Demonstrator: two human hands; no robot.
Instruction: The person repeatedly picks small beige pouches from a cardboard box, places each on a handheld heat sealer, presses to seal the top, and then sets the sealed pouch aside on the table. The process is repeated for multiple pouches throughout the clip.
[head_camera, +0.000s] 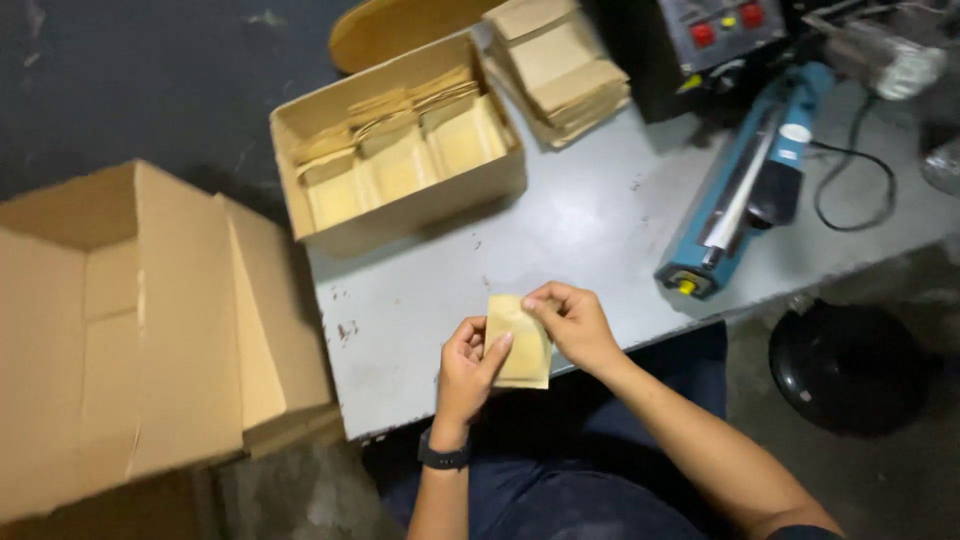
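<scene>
Head view, item one: small flat tan paper pouch (520, 342), long axis upright, at the grey metal tabletop's (560, 240) near edge. I read my left hand (470, 372) clamped on its left side, my right hand (572, 322) pinching its top corner. Beyond: open cardboard box of pouches (400, 150); blue heat sealer (745, 185) to the right.

Matt kraft-paper pouch (521, 343); scuffed painted metal table (560, 240); corrugated cardboard box (400, 140).
</scene>
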